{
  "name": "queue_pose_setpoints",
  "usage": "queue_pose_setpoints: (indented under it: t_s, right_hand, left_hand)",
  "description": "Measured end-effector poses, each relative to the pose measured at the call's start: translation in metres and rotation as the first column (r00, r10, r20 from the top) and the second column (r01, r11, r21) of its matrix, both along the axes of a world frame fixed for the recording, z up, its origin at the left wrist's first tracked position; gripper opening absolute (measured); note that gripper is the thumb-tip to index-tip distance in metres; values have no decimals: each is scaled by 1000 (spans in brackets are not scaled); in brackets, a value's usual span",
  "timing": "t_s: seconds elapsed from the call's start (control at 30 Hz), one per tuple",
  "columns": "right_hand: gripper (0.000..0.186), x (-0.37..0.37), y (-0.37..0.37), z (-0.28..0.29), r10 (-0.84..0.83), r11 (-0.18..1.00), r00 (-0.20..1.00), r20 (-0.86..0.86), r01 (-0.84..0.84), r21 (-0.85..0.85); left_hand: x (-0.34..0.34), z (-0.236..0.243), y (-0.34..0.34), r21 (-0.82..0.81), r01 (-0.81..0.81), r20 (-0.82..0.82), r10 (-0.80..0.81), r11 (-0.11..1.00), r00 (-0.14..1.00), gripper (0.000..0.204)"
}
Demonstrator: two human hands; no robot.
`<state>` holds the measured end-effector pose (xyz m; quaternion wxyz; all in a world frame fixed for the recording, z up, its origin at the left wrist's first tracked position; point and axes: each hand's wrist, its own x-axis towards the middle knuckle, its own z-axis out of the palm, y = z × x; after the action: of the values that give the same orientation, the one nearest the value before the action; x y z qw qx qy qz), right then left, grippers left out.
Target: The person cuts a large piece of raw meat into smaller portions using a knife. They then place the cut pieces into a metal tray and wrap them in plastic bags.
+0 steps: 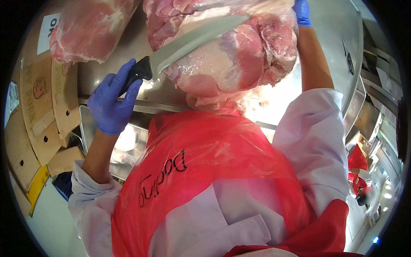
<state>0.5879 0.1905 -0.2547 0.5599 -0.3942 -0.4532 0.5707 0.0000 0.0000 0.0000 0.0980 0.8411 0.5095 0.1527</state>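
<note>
A large pink piece of raw meat with pale fat lies on the steel table in front of me. My left hand, in a blue glove, is closed around the black handle of a wide-bladed knife. Its long blade slants up to the right across the meat's top. At the upper right, my right hand, also gloved in blue, is beside the meat's far right side. The picture's edge cuts off its fingers, so its grip is hidden.
Another chunk of raw meat sits at the far left. Flattened cardboard boxes stand along the left side. A thin dark-handled knife lies near the table's right edge. Below the front edge, a metal tray shows at left.
</note>
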Motion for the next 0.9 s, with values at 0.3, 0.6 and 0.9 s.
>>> queue_pose_setpoints:
  t_s: [0.3,0.6,0.9]
  right_hand:
    - [26,42,-37,7,-351,936,534,769,210,281]
    - [29,-61,-103,203,-151,980,623,768,195,34]
    - [34,-166,-137,184,-550,833,715,432,507,222]
  left_hand:
    - [-10,-1,29,44,127,110,-131,991,985,45]
    - [23,129,64,-111,173,-96,-184,979,978,32]
    - [118,227,106,-247,399,-271,-459,883,846,23]
